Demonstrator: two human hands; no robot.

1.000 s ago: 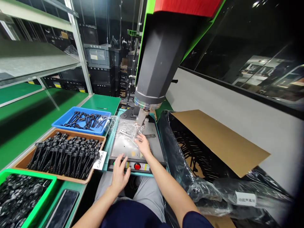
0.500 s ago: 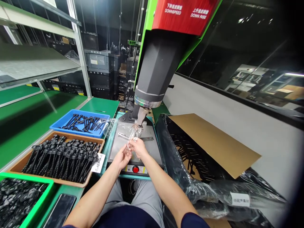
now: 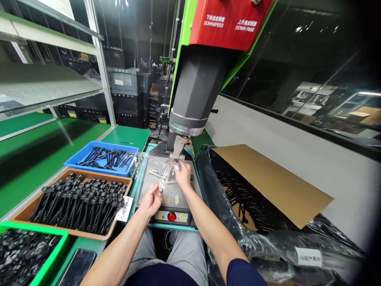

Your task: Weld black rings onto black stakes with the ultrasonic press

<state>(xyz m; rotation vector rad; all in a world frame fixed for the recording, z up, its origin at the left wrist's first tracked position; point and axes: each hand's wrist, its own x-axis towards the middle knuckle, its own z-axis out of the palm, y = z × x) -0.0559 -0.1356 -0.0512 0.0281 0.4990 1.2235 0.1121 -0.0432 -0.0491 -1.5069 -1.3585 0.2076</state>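
Observation:
Clear plastic film stretches over the left of the machine's metal plate. Its lower end is pinched in my left hand, in front of the plate's centre. Farther forward and to the right, my right hand has its fingertips at a small dark part just under the machine's metal horn. The fingers partly hide that part. A metal bar lies on the plate. The red button is on the machine's front edge, below both hands.
At the left stand a blue tray of black rods, a brown tray of black parts, a green bin and a phone. At the right, cardboard covers part of a plastic-lined box. The black machine head hangs above the plate.
My hands were together at the film; now they are apart. My right hand has moved forward to beneath the horn, while my left hand stays back with the film.

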